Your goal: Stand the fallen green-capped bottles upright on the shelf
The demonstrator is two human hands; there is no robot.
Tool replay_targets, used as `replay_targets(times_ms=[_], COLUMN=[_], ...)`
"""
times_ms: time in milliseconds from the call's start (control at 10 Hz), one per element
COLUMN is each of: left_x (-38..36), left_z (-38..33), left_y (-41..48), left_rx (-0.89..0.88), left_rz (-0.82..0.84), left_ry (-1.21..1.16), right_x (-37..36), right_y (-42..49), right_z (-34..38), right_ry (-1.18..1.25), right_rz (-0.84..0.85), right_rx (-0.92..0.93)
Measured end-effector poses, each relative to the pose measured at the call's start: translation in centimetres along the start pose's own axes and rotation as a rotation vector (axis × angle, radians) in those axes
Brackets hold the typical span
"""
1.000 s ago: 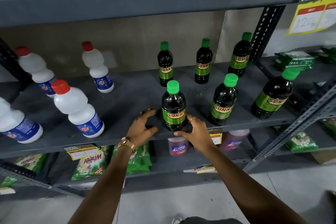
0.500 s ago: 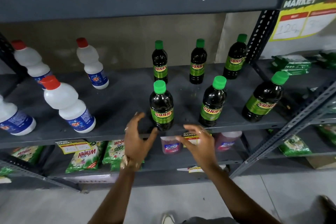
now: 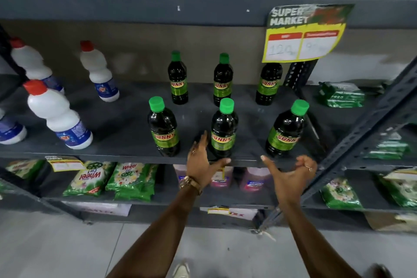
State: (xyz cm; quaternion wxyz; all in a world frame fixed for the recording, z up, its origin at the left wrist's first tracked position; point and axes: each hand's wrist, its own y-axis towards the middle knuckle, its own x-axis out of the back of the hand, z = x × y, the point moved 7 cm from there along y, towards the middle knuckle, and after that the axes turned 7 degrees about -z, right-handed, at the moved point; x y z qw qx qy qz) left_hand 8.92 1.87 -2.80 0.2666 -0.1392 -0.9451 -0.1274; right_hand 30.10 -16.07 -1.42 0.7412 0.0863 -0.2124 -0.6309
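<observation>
Green caps all point up: six green-capped bottles (image 3: 223,128) stand on the grey shelf (image 3: 126,128), three at the back, three near the front lip; a second ago both hands flanked the front middle one, and now the left hand (image 3: 200,160) and right hand (image 3: 291,171) have drawn back, fingers spread and empty; nothing looks fallen. Open shelf lies left of the bottles; an upright post (image 3: 361,133) crowds the right.

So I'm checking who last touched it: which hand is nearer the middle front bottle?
Left. The left hand is right beside the middle front bottle, at its base; the right hand is lower and off to the right, apart from it.
</observation>
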Motion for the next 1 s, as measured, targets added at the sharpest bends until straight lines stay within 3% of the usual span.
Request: replay_targets(times_ms=[200, 800, 1000], left_x=[-0.8, 0.0, 0.2], left_z=[0.3, -0.1, -1.0], left_y=[0.2, 0.2, 0.0], left_rx=[-0.028, 0.055, 0.033], left_rz=[-0.105, -0.019, -0.009], left_ry=[0.116, -0.012, -0.017], right_x=[-2.8, -2.2, -2.1], right_y=[2.5, 2.8, 2.5], right_z=[0.0, -1.0, -0.5], right_ry=[0.011, -0.128, -0.058], right_rz=[0.292, 0.398, 0.416], right_rx=[0.032, 0.008, -0.039])
